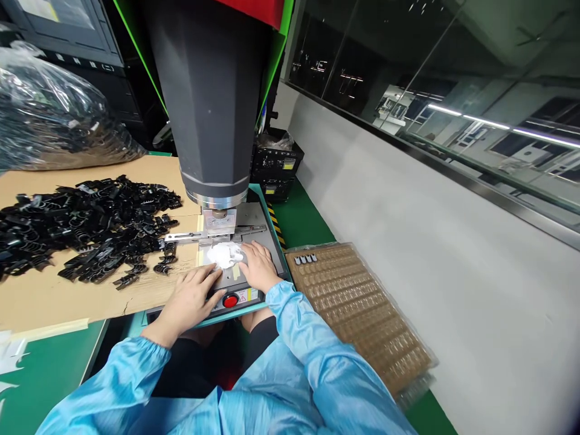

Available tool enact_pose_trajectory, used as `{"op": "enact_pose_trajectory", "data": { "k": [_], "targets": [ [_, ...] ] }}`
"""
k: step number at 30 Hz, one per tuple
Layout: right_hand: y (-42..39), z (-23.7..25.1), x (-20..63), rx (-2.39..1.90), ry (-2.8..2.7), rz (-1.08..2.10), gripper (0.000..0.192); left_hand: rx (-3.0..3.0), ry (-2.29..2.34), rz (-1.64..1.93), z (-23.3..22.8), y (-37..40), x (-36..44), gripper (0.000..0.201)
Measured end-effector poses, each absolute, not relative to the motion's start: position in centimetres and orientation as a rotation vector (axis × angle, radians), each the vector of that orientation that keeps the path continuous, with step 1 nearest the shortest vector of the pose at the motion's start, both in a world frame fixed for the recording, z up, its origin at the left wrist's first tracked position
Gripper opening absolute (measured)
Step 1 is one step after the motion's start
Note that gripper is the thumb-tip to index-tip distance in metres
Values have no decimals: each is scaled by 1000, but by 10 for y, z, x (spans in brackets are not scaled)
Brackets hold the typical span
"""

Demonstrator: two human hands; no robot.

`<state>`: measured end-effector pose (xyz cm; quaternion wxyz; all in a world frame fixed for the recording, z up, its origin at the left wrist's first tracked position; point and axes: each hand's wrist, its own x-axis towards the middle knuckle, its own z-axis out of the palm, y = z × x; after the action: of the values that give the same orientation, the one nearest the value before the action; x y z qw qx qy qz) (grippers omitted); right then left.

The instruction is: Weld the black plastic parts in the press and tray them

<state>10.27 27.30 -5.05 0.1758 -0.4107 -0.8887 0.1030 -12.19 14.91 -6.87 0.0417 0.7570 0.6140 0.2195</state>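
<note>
A tall grey press machine [212, 103] stands over a metal base plate [254, 225]. Under its head lies a bright white fixture [224, 254]. My left hand [193, 299] rests flat on the plate's front edge, fingertips touching the white fixture. My right hand [257, 266] lies palm down beside the fixture on its right, fingers reaching toward it. Whether either hand pinches a small part is hidden by glare. A red button [231, 300] sits on the front panel between my wrists.
A pile of small black plastic parts [86, 226] spreads over cardboard [54, 296] at left, with a clear bag of more parts [49, 115] behind. A brown compartment tray [362, 314] holding several grey pieces [305, 259] lies at right. A grey wall rises beyond it.
</note>
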Motion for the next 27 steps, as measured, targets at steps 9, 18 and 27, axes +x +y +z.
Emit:
{"op": "enact_pose_trajectory", "data": {
  "k": [9,18,27],
  "targets": [
    [269,-49,106,-1145,-2456,323,59,2232,1850,842,-70,160,-134,45],
    [271,-51,108,-1102,-2485,369,59,2137,2024,797,-71,188,-139,63],
    [315,-24,65,-1206,-2339,474,51,1955,2002,1000,-47,250,-161,60]
  ]
}}
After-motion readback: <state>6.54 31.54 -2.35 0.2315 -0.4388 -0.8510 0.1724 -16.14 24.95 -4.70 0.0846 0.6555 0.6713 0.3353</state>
